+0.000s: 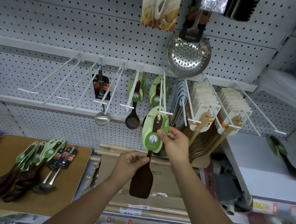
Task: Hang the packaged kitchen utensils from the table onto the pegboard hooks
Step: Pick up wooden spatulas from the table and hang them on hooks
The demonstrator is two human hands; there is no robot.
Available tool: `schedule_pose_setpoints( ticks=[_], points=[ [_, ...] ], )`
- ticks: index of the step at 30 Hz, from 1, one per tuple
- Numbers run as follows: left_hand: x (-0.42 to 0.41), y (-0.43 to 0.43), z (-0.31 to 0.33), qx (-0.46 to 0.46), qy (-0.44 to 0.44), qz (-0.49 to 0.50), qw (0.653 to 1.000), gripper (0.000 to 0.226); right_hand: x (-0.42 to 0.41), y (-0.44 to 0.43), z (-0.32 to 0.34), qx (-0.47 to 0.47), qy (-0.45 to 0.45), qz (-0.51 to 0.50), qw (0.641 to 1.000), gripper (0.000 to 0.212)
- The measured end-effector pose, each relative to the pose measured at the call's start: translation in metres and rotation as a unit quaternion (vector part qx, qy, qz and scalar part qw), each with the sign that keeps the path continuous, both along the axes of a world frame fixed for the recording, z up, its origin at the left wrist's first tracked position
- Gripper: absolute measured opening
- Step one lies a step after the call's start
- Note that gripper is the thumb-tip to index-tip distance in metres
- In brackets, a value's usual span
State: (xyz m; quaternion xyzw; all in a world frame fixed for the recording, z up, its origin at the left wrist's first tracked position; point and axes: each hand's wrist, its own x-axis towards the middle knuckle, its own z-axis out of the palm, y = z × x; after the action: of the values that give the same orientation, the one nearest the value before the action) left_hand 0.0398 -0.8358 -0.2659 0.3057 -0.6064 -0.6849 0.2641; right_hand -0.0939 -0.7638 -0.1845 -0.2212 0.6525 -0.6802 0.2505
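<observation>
At the front tip of a white wire hook [164, 95], seen from the head camera, a dark wooden spatula [141, 180] hangs upright with its flat blade down. The hole in its pale green card [154, 120] sits level with the hook's end, though whether the wire has entered it cannot be told. The right hand [174, 142] pinches the card's edge between thumb and fingers, probably to steer the hole. The left hand [132, 162] pinches the thin handle just below the card to steady the weight. That hook makes sense, since matching green-carded pieces already hang further back on it. Beside it on the grey pegboard [60, 22] hang a dark wooden spoon [132, 121] and a shiny steel ladle [102, 118], with a perforated metal skimmer [188, 54] higher up. More carded utensils [36, 162] lie heaped on the wood-grain table [72, 187] at lower left, so I judge much remains.
</observation>
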Motion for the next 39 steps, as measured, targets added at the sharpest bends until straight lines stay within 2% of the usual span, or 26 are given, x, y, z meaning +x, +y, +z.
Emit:
schedule_pose_setpoints(
  ticks=[7,12,14,16,18,23,26,30,35,39],
  points=[
    [-0.036,-0.044,0.011,-0.050,-0.035,0.020,0.998,0.014,-0.026,-0.057,0.007,0.051,0.027,-0.073,0.996,0.019],
    [-0.061,-0.069,0.016,-0.063,-0.058,0.031,0.996,0.022,-0.046,-0.086,0.013,0.134,0.095,-0.098,0.981,0.011],
    [-0.068,-0.076,0.017,-0.073,-0.069,0.036,0.994,0.023,-0.052,-0.090,0.014,0.136,0.097,-0.084,0.982,0.008],
    [-0.074,-0.081,0.018,-0.080,-0.073,0.038,0.993,0.023,-0.054,-0.093,0.016,0.146,0.096,-0.058,0.983,0.015],
    [-0.081,-0.087,0.018,-0.080,-0.078,0.040,0.993,0.022,-0.055,-0.100,0.015,0.120,0.083,-0.089,0.985,0.007],
    [-0.096,-0.100,0.020,-0.083,-0.109,0.033,0.990,0.015,-0.054,-0.110,0.022,0.125,0.062,-0.115,0.983,0.028],
    [-0.101,-0.107,0.016,-0.098,-0.130,0.011,0.987,0.020,-0.060,-0.114,0.019,0.130,0.085,-0.132,0.979,0.033],
    [-0.105,-0.110,0.012,-0.095,-0.150,-0.032,0.984,0.033,-0.062,-0.114,0.013,0.174,0.059,-0.119,0.976,0.042],
    [-0.093,-0.114,-0.003,-0.046,-0.141,-0.071,0.986,0.047,-0.061,-0.104,0.014,0.221,0.069,-0.087,0.969,0.038],
    [-0.067,-0.110,-0.015,-0.075,-0.158,-0.092,0.980,0.046,-0.062,-0.095,0.002,0.260,0.085,-0.054,0.960,0.030]
  ],
)
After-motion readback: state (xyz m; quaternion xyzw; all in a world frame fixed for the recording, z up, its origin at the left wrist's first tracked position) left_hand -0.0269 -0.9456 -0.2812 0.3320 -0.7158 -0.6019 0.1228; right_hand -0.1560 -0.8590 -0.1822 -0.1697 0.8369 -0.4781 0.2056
